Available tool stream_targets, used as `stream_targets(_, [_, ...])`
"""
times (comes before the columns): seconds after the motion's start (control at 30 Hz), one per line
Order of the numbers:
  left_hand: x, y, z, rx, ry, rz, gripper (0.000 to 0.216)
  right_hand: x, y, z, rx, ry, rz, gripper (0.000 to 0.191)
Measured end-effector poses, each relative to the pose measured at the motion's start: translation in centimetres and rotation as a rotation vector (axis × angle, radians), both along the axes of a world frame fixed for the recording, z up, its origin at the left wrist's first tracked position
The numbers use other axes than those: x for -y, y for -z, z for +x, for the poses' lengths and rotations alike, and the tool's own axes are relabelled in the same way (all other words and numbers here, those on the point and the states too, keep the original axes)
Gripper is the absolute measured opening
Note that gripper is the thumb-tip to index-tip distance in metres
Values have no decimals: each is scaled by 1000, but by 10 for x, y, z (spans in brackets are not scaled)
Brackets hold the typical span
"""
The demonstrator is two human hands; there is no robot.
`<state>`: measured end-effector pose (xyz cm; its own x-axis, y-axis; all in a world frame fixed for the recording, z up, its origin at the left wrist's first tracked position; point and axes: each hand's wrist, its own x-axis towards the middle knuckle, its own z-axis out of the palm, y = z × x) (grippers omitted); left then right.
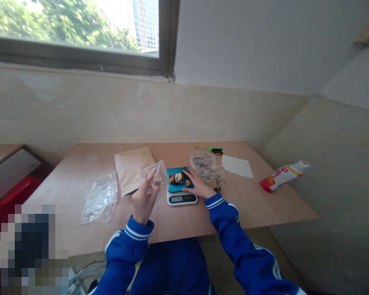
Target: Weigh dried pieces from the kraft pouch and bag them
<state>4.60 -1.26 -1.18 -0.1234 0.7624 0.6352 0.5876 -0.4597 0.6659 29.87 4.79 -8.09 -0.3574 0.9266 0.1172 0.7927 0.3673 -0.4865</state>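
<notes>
Holding a clear zip bag (155, 174), left hand (144, 198); brown-and-white pieces (178, 177) on blue scale (181, 190)

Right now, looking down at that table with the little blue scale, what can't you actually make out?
All in the head view:
- Readout of the blue kitchen scale: too small.
- Small brown and white pieces on the scale: too small to identify.
- Contents of the stacked clear zip bags: partly behind the right hand.
- Left hand grip on the clear plastic bag: fingers face away.
- Bottom-left corner: pixelated.
</notes>
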Motion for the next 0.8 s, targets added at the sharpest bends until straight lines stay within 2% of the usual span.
stream_targets(0.17, [-2, 5, 8, 217, -90, -136, 2, 1, 3, -4, -6, 23, 124, 49])
stream_targets(0.23, [-2, 5, 11, 282, -119, -169, 12, 2, 3, -7, 24, 57, 176, 39])
stream_targets(0.37, [-2, 4, 15, 338, -163, -216, 23, -1, 6, -8, 43, 88, 225, 35])
stream_targets(0.53, [-4, 5, 18, 374, -188, -242, 24, -6, 3, -8, -107, 127, 205, 34])
stream_targets(0.6, [-5, 6, 19, 380, -193, -251, 25, -5, -7, -13, -256, 144, 206, 34])
stream_targets(0.7, [-6, 8, 21, 371, -199, -266, 25, 3, -34, -30, -579, 207, 174, 36])
stream_targets(0.8, [-5, 10, 22, 345, -190, -266, 24, 16, -68, -53, -845, 176, -37, 41])
